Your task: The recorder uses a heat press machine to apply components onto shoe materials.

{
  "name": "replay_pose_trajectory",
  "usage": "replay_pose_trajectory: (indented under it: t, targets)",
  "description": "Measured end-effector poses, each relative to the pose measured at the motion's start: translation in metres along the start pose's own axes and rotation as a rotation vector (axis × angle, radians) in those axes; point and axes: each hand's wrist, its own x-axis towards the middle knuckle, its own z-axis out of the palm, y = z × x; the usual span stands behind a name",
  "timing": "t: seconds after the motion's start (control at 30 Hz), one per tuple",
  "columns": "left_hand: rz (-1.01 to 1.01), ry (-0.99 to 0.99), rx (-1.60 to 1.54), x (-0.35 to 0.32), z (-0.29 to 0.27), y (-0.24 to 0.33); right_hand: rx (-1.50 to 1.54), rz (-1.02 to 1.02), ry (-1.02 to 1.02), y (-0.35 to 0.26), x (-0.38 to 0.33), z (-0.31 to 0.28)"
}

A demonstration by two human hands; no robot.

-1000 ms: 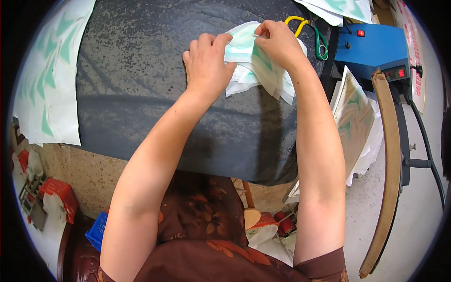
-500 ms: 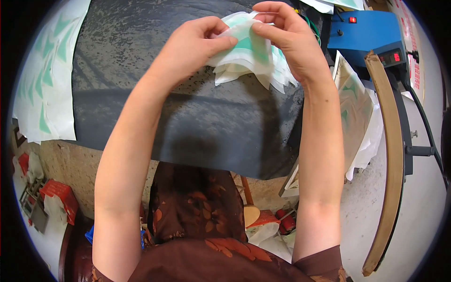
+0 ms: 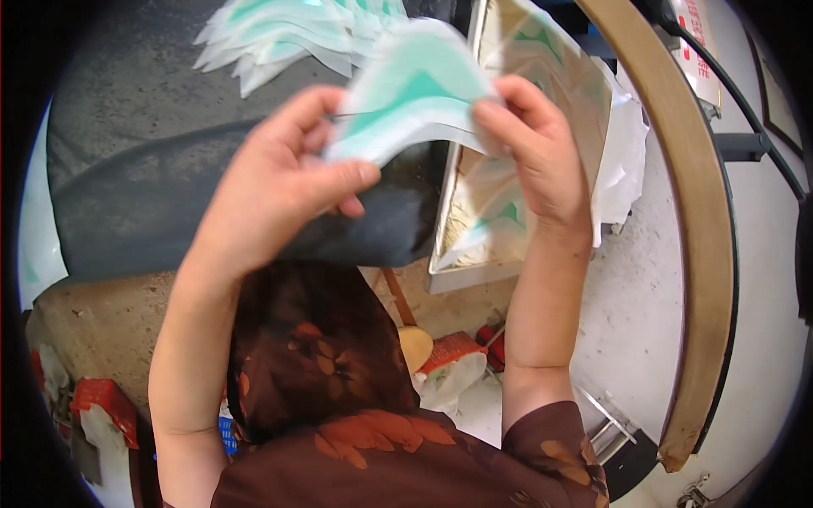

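My left hand (image 3: pixel 279 186) and my right hand (image 3: pixel 533 152) together hold a small stack of white sheets with a green shape on them (image 3: pixel 415 93), lifted close to the camera. The left thumb and fingers pinch its left edge, the right fingers grip its right edge. Beyond it, more of the same white and green sheets (image 3: pixel 279 34) lie fanned out on the dark grey padded table (image 3: pixel 152 195).
A shallow tray (image 3: pixel 457 229) with glossy sheets leans at the table's right edge. A curved wooden bar (image 3: pixel 703 237) arcs down the right side. White sheets hang at the table's left edge (image 3: pixel 38 245). Red and white bags (image 3: pixel 449 364) lie on the floor.
Both hands have lifted the stack off the table toward the camera and to the right. The fanned pile stays behind on the table.
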Motion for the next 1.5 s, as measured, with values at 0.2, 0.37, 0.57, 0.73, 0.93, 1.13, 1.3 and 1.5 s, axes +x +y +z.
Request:
replay_pose_trajectory:
  t: [0.2, 0.37, 0.57, 0.73, 0.93, 1.13, 1.3, 1.5]
  targets:
    - [-0.143, -0.125, 0.169, -0.027, 0.029, -0.054, 0.188, 0.043, 0.425, 0.054, -0.073, -0.157]
    - [-0.229, -0.042, 0.274, -0.043, 0.026, -0.084, 0.227, 0.112, 0.614, 0.092, -0.074, -0.259]
    - [-0.295, 0.058, 0.301, -0.052, 0.014, -0.101, -0.185, 0.338, 0.601, 0.106, -0.050, -0.281]
    - [-0.241, 0.116, 0.309, -0.053, 0.006, -0.108, -0.345, 0.357, 0.639, 0.103, -0.042, -0.277]
    - [-0.227, 0.135, 0.312, -0.050, 0.002, -0.106, -0.487, 0.319, 0.735, 0.101, -0.034, -0.270]
    - [-0.243, 0.156, 0.249, -0.051, -0.006, -0.103, -0.973, 0.273, 0.780, 0.106, -0.026, -0.284]
    - [-0.210, 0.147, 0.262, -0.041, -0.030, -0.091, -1.371, 0.086, 0.889, 0.091, -0.037, -0.268]
    - [0.235, 0.615, 0.681, 0.005, -0.087, -0.041, -0.483, -0.126, 0.211, 0.004, 0.026, -0.049]
